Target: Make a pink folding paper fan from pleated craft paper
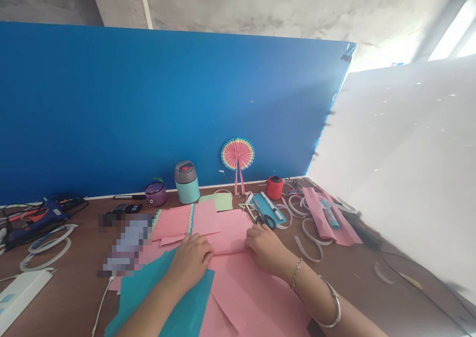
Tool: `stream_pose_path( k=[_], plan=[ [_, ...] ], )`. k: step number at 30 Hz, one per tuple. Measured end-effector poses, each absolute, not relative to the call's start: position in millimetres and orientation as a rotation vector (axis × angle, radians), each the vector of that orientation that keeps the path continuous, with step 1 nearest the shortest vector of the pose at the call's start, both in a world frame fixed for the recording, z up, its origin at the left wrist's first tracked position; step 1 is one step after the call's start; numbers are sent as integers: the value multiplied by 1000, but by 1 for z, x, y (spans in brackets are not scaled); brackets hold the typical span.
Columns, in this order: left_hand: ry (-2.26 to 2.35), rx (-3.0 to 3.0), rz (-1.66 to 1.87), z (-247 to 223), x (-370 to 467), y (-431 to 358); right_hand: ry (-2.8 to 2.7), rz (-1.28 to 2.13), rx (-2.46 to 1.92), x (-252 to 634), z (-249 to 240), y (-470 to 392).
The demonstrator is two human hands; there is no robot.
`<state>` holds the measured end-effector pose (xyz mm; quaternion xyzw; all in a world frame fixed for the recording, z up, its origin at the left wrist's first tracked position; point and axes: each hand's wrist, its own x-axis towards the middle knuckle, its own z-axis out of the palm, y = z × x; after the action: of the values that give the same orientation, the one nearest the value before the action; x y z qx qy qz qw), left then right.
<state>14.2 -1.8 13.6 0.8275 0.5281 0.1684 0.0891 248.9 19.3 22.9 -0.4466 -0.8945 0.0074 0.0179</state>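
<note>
Step in hand, as judged: the near edge of a pink sheet [229,232] is being handled, prob. turned or creased in a narrow strip, w/ both hands set at its ends. The L end is gripped by the curled fingers of the left hand [190,258]; the R end is pinched by those of the right hand [265,250], knuckles up. (How firmly can't be told, as the fingertips are partly hidden.) The sheet is lying on the tabletop [74,292] side of things, directly in front of the wearer, over larger pink paper [260,297]; teal sheets [197,302] are seen under the L forearm.

To the L, pleated pink paper w/ striped edges [173,222] is laid flat. Beyond, a round pleated fan [238,154] is stood against the blue panel [148,103]. Scissors [265,220] are placed just past the R hand, w/ a white pen [272,206] beside them; a glue tube [330,215] is rested on another pink piece, farther R.

For the next move, the edge would need to be kept straight & level betw. both hands, w/ even pressure applied along it; if one end were pulled harder, a skewed crease could result.
</note>
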Motion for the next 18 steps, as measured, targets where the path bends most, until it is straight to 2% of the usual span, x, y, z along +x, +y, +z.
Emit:
stream_pose_path(
  k=[5,18],
  plan=[
    [1563,2501,510,14,15,-3,-2806,3,-1405,251,21,19],
    [1649,2250,606,10,12,3,-2639,249,-1429,258,20,27]
  ],
)
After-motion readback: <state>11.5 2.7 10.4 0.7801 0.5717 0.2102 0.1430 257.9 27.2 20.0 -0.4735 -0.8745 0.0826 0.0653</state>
